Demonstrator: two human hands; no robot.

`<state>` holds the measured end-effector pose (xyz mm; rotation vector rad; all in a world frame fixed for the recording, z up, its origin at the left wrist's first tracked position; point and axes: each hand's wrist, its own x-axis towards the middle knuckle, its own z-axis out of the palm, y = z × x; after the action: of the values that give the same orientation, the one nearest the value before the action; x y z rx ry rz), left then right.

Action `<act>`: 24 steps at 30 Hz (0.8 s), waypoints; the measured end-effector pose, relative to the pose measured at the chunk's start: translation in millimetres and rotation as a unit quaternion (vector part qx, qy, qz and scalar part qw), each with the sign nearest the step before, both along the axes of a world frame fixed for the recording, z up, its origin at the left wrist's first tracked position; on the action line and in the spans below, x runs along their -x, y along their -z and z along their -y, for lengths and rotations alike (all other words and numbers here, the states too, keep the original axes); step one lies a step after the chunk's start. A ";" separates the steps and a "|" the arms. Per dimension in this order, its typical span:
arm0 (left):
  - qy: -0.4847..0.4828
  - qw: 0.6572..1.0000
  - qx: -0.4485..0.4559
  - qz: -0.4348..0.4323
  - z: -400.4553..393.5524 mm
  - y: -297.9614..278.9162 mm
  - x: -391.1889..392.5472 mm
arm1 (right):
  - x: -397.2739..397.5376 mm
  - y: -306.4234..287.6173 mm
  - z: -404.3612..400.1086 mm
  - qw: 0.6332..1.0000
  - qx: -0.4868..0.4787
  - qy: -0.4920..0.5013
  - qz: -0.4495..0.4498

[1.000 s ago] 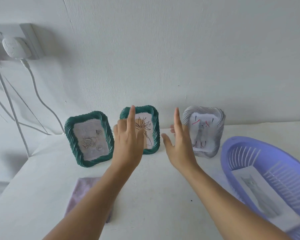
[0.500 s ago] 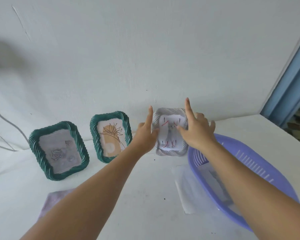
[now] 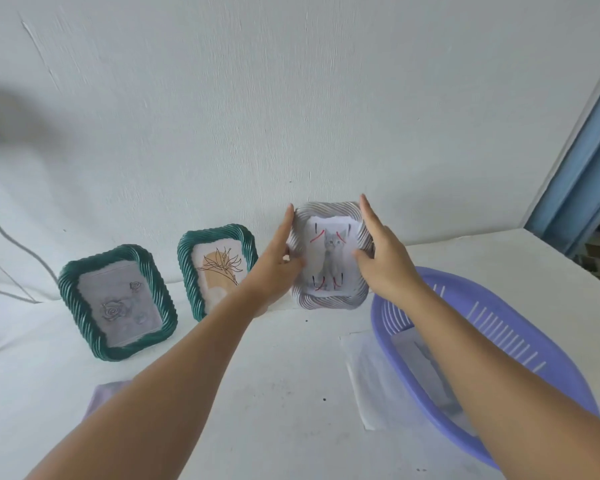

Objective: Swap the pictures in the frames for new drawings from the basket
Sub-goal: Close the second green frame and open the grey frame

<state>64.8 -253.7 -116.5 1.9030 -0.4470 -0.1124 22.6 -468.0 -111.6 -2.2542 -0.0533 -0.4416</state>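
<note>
hands around silver frame

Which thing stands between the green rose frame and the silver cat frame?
The green frame with the flower drawing, in the head view.

Your two arms come into view from the lower edge, and both are bare from the edge of the picture all the way to the wrists: no sleeve, cuff or glove shows on either one. Your left hand carries no ring, watch, strap or bracelet that can be seen, and the same is true of your right hand. The forearms are slim and smooth, narrowing toward the wrists. The fingers are slender, with short nails; whether the nails are painted is too small to tell. No marks, plasters or tattoos show on either arm. Nothing else of your body or clothing appears.
</note>
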 end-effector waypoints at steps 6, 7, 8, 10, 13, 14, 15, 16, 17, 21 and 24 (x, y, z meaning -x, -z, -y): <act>0.009 0.992 0.124 -0.029 -33.6 -15.1 18.8 | 12.5 -9.2 -24.7 0.987 -0.148 -0.069 0.014; 0.004 0.988 0.150 -0.035 -39.1 -16.8 22.4 | 15.4 -9.6 -30.6 0.979 -0.185 -0.083 0.011; 0.001 0.984 0.174 -0.041 -44.6 -17.7 25.2 | 18.2 -9.2 -36.8 0.972 -0.214 -0.094 0.009; -0.005 0.978 0.198 -0.058 -54.8 -19.8 32.7 | 24.7 -7.7 -49.4 0.964 -0.242 -0.115 0.002; -0.009 0.978 0.199 -0.066 -69.5 -19.8 46.9 | 37.8 -5.9 -67.2 0.955 -0.251 -0.157 -0.016; -0.010 0.977 0.203 -0.071 -74.5 -18.4 51.5 | 41.9 -5.1 -72.4 0.953 -0.252 -0.169 -0.018; -0.010 0.976 0.206 -0.074 -79.0 -17.3 56.3 | 45.2 -4.1 -77.1 0.951 -0.253 -0.179 -0.018; -0.012 0.975 0.207 -0.077 -82.9 -16.0 60.9 | 48.4 -3.4 -81.6 0.949 -0.254 -0.186 -0.019; -0.014 0.975 0.206 -0.079 -87.1 -14.1 64.3 | 50.7 -2.4 -85.2 0.947 -0.257 -0.191 -0.021; -0.029 0.975 0.208 -0.076 -97.9 -13.8 79.8 | 60.1 -0.6 -97.4 0.940 -0.276 -0.199 -0.026; -0.037 0.975 0.206 -0.074 -104.5 -15.4 88.7 | 63.6 1.2 -105.4 0.934 -0.287 -0.210 -0.032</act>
<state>-23.9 -149.2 -101.2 1.4894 -0.2726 -0.1028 -41.1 -362.6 -112.8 -1.6171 -0.3237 -0.1250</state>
